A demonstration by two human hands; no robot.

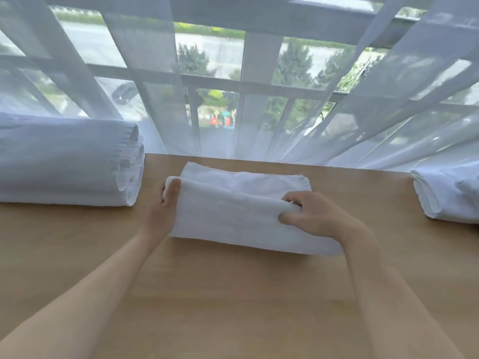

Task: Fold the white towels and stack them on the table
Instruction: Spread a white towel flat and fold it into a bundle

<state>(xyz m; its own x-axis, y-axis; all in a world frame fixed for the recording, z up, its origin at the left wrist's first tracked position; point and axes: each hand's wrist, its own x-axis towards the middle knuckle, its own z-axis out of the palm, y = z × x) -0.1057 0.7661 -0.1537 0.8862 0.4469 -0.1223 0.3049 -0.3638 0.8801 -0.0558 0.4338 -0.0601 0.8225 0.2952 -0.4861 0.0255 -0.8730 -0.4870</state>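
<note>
A folded white towel (233,211) lies in the middle of the wooden table (233,294). My left hand (162,211) grips its left end, thumb on top and fingers hidden underneath. My right hand (311,216) pinches the upper fold near the towel's right side, fingers curled into the cloth. A stack of folded white towels (67,161) sits at the table's far left. Another white towel pile (445,195) lies at the far right edge, partly cut off by the frame.
Sheer white curtains (363,112) hang along the table's far edge, brushing the towels. Behind them is a window with railings (259,86). Bare wood stretches in front of the middle towel toward me.
</note>
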